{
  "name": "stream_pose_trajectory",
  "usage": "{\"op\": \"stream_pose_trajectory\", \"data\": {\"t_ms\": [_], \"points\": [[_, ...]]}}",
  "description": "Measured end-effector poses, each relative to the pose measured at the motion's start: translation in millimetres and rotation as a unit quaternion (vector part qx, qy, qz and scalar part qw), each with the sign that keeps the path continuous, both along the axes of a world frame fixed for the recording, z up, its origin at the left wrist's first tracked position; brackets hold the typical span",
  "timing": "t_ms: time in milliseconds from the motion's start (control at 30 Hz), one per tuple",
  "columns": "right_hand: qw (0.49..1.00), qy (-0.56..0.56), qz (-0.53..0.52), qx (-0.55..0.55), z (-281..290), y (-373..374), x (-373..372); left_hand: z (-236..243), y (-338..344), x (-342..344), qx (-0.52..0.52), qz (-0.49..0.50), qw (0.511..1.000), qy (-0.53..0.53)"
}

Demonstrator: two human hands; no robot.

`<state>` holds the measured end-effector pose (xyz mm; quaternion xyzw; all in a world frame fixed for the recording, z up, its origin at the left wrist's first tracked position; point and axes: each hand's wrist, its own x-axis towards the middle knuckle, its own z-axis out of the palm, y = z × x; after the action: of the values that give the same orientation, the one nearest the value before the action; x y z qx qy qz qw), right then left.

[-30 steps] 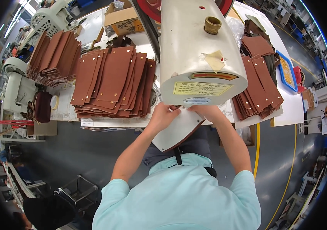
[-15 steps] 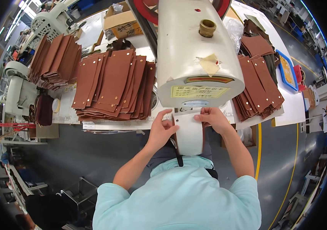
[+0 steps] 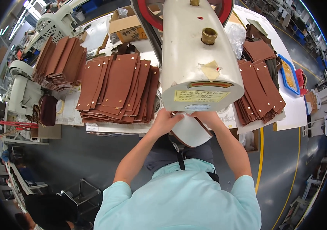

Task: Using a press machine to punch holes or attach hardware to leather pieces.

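A curved panel (image 3: 191,130), white on its upper face with a brown edge, lies under the front of a cream machine (image 3: 198,57). My left hand (image 3: 167,122) grips the panel at its upper left, thumb on the white face and fingers closed. My right hand (image 3: 205,118) holds it at the upper right, its fingertips partly hidden beneath the machine head. The point where the panel meets the machine is out of sight. Stacks of brown riveted pieces (image 3: 115,88) flank the machine on the left, and more brown pieces (image 3: 258,88) on the right.
A cardboard box (image 3: 127,28) and further brown stacks (image 3: 60,57) stand at the back left. A blue tray of small yellow parts (image 3: 288,74) is at the right, beside a clear plastic bag (image 3: 234,38). A metal-framed trolley (image 3: 79,193) stands behind me on the left.
Half a second ago the panel hung upright between both hands below the machine. It is now turned slantwise, its lower end toward the right, and my hands have moved up under the machine head.
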<state>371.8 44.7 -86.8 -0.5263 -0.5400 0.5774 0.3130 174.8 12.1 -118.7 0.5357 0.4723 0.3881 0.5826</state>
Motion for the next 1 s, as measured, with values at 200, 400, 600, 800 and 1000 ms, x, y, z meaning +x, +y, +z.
{"op": "stream_pose_trajectory", "data": {"t_ms": [200, 400, 600, 800, 1000], "points": [[1.000, -0.029, 0.002, -0.007, -5, 2, 6, 23, 2, 8, -0.006, 0.037, 0.995, 0.097], [0.994, -0.011, 0.011, -0.105, 14, 8, 11, 19, 6, 8, 0.005, 0.045, 0.993, 0.108], [0.987, -0.024, 0.039, -0.157, 18, -2, 20, 18, 2, 5, 0.018, 0.085, 0.992, 0.096], [0.985, -0.080, 0.144, -0.060, 4, -62, 82, 51, -15, -22, 0.277, 0.145, 0.913, 0.262], [0.945, -0.302, 0.048, 0.118, 72, -76, 180, 76, -15, -145, 0.262, 0.192, 0.766, 0.555]]}}
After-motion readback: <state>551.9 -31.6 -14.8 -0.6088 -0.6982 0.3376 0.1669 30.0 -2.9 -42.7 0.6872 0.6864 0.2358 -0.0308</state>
